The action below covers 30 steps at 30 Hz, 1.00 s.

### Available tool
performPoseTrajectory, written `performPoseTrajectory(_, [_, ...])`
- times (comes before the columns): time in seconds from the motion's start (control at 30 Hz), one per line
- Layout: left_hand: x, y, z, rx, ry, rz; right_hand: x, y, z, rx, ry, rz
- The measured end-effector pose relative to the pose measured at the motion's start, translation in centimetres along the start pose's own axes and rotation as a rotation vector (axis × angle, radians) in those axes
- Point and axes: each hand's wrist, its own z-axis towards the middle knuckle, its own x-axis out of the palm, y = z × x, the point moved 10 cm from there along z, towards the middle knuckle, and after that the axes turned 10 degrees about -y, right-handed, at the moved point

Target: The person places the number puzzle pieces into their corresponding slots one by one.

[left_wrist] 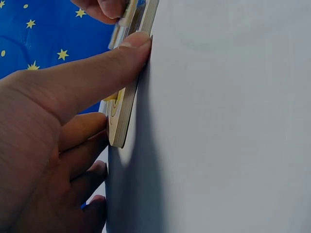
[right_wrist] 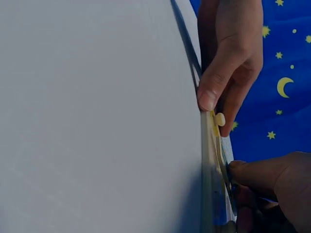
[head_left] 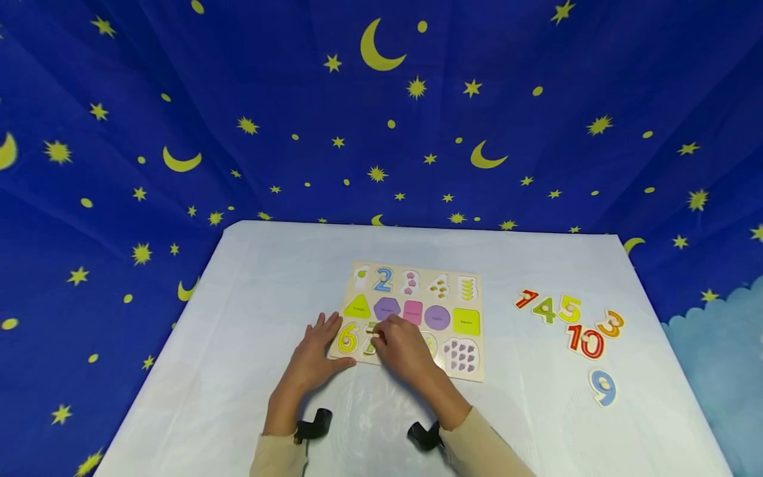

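A wooden number puzzle board (head_left: 371, 297) lies flat on the white table. My left hand (head_left: 314, 350) rests at its near left corner, thumb on the near edge and the other fingers fairly straight along the left side. Between thumb and fingers my right hand (head_left: 405, 348) pinches a number piece (right_wrist: 224, 162), tilted over the bottom row just right of the yellow 6 (head_left: 348, 338). The fingers hide most of that piece, so its number cannot be read. A blue 2 (head_left: 383, 279) sits in the top row.
Right of the board lie several loose number pieces: a red one (head_left: 526, 299), green 4 (head_left: 544, 310), yellow 5 (head_left: 569, 309), orange 3 (head_left: 610, 324), red 10 (head_left: 586, 342) and blue 9 (head_left: 603, 387). A blue starry cloth (head_left: 334, 99) hangs behind the table (head_left: 250, 278).
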Motion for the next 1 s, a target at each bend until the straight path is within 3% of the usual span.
performPoseTrajectory(0.27, [0.1,-0.1,0.2,0.019,0.009,-0.004,0.9,0.0,0.1,0.006,0.06,-0.056])
performPoseTrajectory(0.6, [0.0,-0.4,0.2,0.052,-0.016,-0.015,1.1,0.6,0.1,-0.044,0.062,-0.072])
performPoseTrajectory(1.0, [0.0,-0.2,0.0,0.026,-0.001,-0.015,1.1,0.7,-0.2,-0.077,0.059,-0.072])
